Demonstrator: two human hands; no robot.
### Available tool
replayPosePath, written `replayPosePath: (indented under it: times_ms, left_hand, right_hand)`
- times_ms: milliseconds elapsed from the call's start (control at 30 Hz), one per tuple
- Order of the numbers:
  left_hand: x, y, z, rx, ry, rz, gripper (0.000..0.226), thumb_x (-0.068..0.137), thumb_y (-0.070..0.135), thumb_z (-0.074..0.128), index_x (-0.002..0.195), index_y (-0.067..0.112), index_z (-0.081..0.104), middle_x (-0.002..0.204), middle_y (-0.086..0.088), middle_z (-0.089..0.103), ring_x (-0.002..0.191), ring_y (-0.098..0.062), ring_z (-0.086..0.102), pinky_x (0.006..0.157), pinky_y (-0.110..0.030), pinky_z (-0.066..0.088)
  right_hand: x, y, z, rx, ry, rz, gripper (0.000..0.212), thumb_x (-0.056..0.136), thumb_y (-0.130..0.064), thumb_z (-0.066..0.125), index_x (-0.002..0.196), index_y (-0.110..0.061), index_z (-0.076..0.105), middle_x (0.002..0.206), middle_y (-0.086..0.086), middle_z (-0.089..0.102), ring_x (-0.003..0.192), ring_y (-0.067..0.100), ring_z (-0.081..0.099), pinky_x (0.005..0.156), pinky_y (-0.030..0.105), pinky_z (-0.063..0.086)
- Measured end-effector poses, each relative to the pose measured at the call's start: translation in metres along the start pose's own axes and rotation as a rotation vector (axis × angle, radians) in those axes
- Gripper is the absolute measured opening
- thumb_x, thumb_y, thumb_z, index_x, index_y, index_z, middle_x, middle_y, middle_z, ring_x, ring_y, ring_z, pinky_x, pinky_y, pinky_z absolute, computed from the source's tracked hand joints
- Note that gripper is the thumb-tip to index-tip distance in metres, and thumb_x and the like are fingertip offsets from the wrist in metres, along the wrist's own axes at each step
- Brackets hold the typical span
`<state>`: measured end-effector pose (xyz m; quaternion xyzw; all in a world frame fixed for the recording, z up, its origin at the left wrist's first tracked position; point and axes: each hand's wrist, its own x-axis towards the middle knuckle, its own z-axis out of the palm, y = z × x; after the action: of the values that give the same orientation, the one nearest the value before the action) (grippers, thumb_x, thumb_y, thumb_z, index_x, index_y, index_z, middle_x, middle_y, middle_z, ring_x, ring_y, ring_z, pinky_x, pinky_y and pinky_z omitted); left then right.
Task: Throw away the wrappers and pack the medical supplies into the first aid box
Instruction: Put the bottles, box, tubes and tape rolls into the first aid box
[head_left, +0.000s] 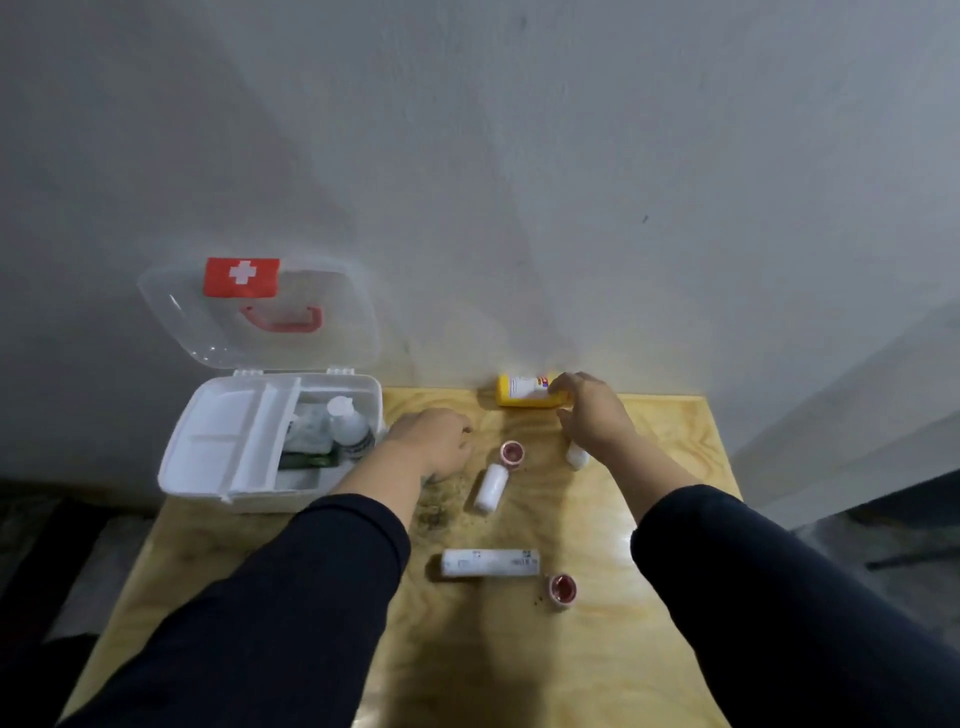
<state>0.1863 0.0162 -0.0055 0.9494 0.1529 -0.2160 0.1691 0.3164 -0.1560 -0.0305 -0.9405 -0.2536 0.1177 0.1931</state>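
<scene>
The white first aid box (176, 467) stands open at the table's left, its clear lid (322, 332) leaning on the wall. Inside lie a white bottle (349, 426) and gauze packs. A yellow bottle (522, 391) lies on its side by the wall; my right hand (592, 410) reaches it, fingers spread around its right end. My left hand (436, 441) rests palm down next to the box, holding nothing. Loose on the table are two red-cored tape rolls (512, 453) (562, 590), a small bandage roll (491, 487), a long one (491, 563), and a white item (576, 457) half hidden under my right wrist.
The wooden table (649, 649) butts against a grey wall. Dark specks mark the wood near my left wrist. The floor drops away left of the box and right of the table edge.
</scene>
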Motion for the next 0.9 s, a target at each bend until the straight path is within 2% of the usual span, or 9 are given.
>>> replayPosePath:
  times_ms: [67, 133, 300, 400, 467, 567, 700, 800, 900]
  left_hand:
    - [0.003, 0.002, 0.005, -0.017, 0.008, -0.026, 0.042, 0.095, 0.040, 0.042, 0.133, 0.029, 0.057, 0.140, -0.001, 0.056, 0.124, -0.030, 0.054, 0.102, -0.038, 0.046]
    - [0.006, 0.004, 0.012, -0.024, 0.005, -0.049, 0.041, 0.095, 0.040, 0.042, 0.131, 0.030, 0.058, 0.139, -0.002, 0.057, 0.123, -0.031, 0.054, 0.101, -0.038, 0.046]
    - [0.005, 0.008, 0.016, -0.040, 0.008, -0.072, 0.042, 0.095, 0.037, 0.042, 0.134, 0.028, 0.055, 0.142, -0.003, 0.054, 0.125, -0.031, 0.053, 0.102, -0.039, 0.045]
    - [-0.002, 0.010, 0.009, -0.047, 0.025, -0.058, 0.044, 0.095, 0.035, 0.044, 0.138, 0.030, 0.052, 0.144, 0.000, 0.052, 0.128, -0.029, 0.051, 0.104, -0.037, 0.044]
    - [-0.006, 0.009, 0.002, -0.046, 0.042, -0.030, 0.044, 0.094, 0.034, 0.044, 0.137, 0.031, 0.053, 0.144, 0.000, 0.053, 0.129, -0.027, 0.050, 0.105, -0.037, 0.043]
    - [-0.015, 0.006, -0.012, -0.001, 0.077, 0.002, 0.043, 0.096, 0.032, 0.043, 0.138, 0.028, 0.053, 0.144, 0.000, 0.053, 0.129, -0.027, 0.050, 0.105, -0.038, 0.043]
    - [-0.036, 0.002, -0.032, 0.016, 0.147, 0.032, 0.042, 0.095, 0.031, 0.043, 0.134, 0.027, 0.056, 0.138, -0.002, 0.058, 0.123, -0.028, 0.055, 0.102, -0.039, 0.045]
    - [-0.060, -0.012, -0.048, 0.006, 0.213, 0.043, 0.042, 0.095, 0.030, 0.045, 0.135, 0.025, 0.055, 0.141, -0.003, 0.055, 0.126, -0.028, 0.052, 0.103, -0.037, 0.042]
    - [-0.085, -0.032, -0.058, 0.010, 0.286, 0.071, 0.046, 0.095, 0.025, 0.046, 0.141, 0.021, 0.048, 0.149, -0.002, 0.047, 0.134, -0.027, 0.045, 0.109, -0.037, 0.038]
  right_hand:
    - [0.004, 0.003, 0.008, -0.042, 0.021, -0.027, 0.042, 0.079, 0.009, 0.052, 0.115, -0.012, 0.059, 0.120, 0.009, 0.058, 0.115, 0.029, 0.051, 0.083, 0.030, 0.045]
    - [0.007, 0.005, 0.011, -0.108, 0.040, -0.047, 0.044, 0.078, 0.012, 0.048, 0.116, -0.010, 0.054, 0.118, 0.010, 0.058, 0.117, 0.029, 0.047, 0.078, 0.030, 0.043]
    - [0.013, 0.008, 0.009, -0.239, 0.031, -0.073, 0.047, 0.075, 0.009, 0.049, 0.116, -0.014, 0.047, 0.103, 0.016, 0.065, 0.106, 0.034, 0.052, 0.073, 0.034, 0.042]
    - [0.010, 0.005, 0.000, -0.078, 0.044, -0.050, 0.035, 0.083, 0.001, 0.050, 0.113, -0.017, 0.055, 0.106, 0.015, 0.062, 0.097, 0.036, 0.059, 0.072, 0.032, 0.045]
    - [0.007, -0.003, -0.010, 0.026, 0.095, -0.098, 0.026, 0.084, -0.002, 0.053, 0.104, -0.015, 0.063, 0.103, 0.011, 0.068, 0.093, 0.034, 0.062, 0.067, 0.029, 0.041]
    - [-0.001, -0.022, -0.027, 0.077, 0.144, -0.178, 0.021, 0.083, -0.003, 0.056, 0.096, -0.014, 0.069, 0.098, 0.008, 0.072, 0.091, 0.030, 0.064, 0.069, 0.027, 0.043]
    - [-0.017, -0.052, -0.048, 0.131, 0.256, -0.191, 0.021, 0.080, -0.008, 0.063, 0.099, -0.014, 0.069, 0.095, 0.007, 0.073, 0.089, 0.027, 0.067, 0.073, 0.030, 0.050]
    - [-0.035, -0.087, -0.063, 0.187, 0.345, -0.213, 0.023, 0.082, -0.011, 0.064, 0.105, -0.013, 0.068, 0.098, 0.008, 0.074, 0.089, 0.024, 0.068, 0.075, 0.024, 0.047]
    - [-0.055, -0.127, -0.069, 0.304, 0.429, -0.247, 0.023, 0.086, -0.017, 0.063, 0.108, -0.014, 0.069, 0.101, 0.009, 0.074, 0.090, 0.021, 0.070, 0.083, 0.033, 0.057]
